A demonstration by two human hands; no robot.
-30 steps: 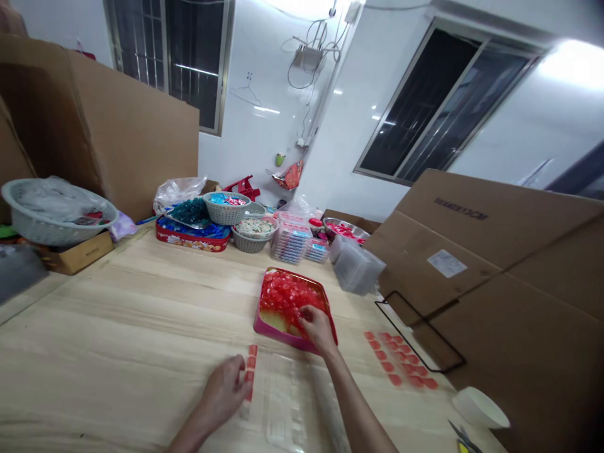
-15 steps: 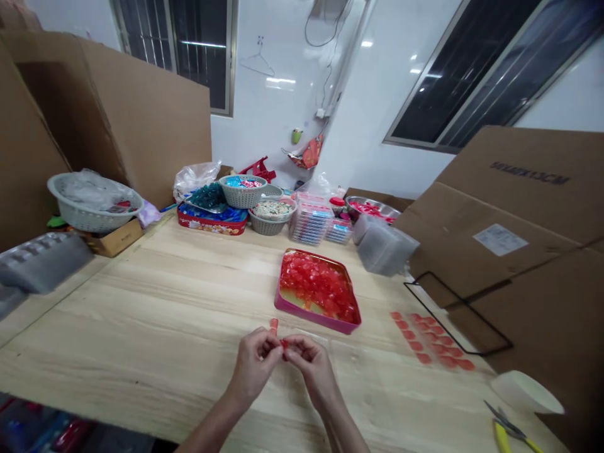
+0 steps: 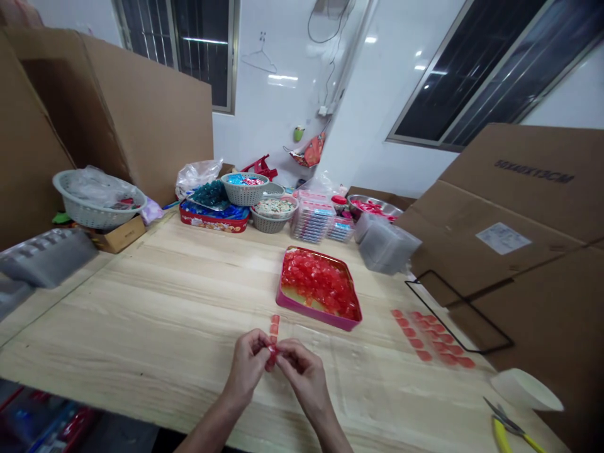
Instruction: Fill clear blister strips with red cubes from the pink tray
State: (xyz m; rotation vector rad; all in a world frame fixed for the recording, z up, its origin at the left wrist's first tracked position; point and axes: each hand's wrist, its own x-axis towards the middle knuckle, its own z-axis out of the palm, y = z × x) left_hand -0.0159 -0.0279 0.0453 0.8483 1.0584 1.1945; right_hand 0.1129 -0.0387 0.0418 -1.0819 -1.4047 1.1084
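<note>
Head: left hand (image 3: 246, 362), right hand (image 3: 302, 375) hide red piece (image 3: 271, 356).

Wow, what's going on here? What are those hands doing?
A person is holding a small red piece between their left hand and right hand, just above a wooden table. A short row of red pieces lies beside the hands, and a pink tray piled with more red pieces sits beyond them.
</note>
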